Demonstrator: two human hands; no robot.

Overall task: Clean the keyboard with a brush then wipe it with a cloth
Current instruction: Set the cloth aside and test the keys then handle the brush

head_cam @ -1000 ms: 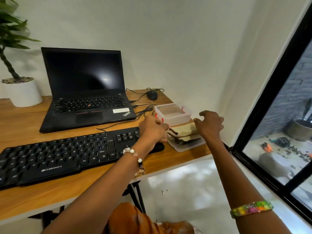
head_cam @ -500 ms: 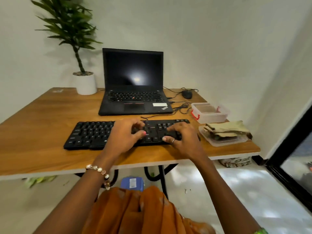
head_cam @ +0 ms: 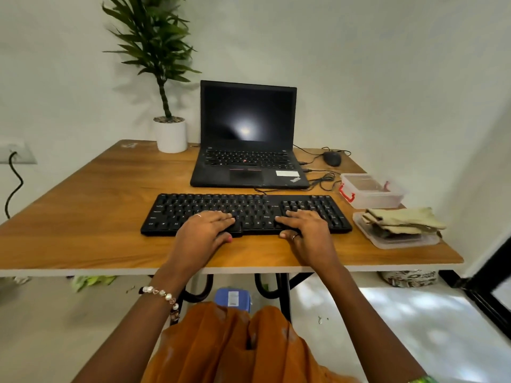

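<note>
Keyboard [head_cam: 246, 212] is lying on the wooden desk [head_cam: 91, 205] before the laptop [head_cam: 249, 139]. My left hand [head_cam: 206, 233] and right hand [head_cam: 307, 230] are resting on its near edge, fingers flat over keys, thumbs against the front. Since half a second ago, it is sitting squarer, hands spreading wider apart.

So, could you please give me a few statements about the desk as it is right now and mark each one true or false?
1. Both the left hand and the right hand rest on the black keyboard. True.
2. The cloth is spread over the keyboard. False: it lies folded on a clear lid at the right.
3. The laptop is closed. False: it stands open, its screen dark.
4. A potted plant stands left of the laptop. True.
</note>
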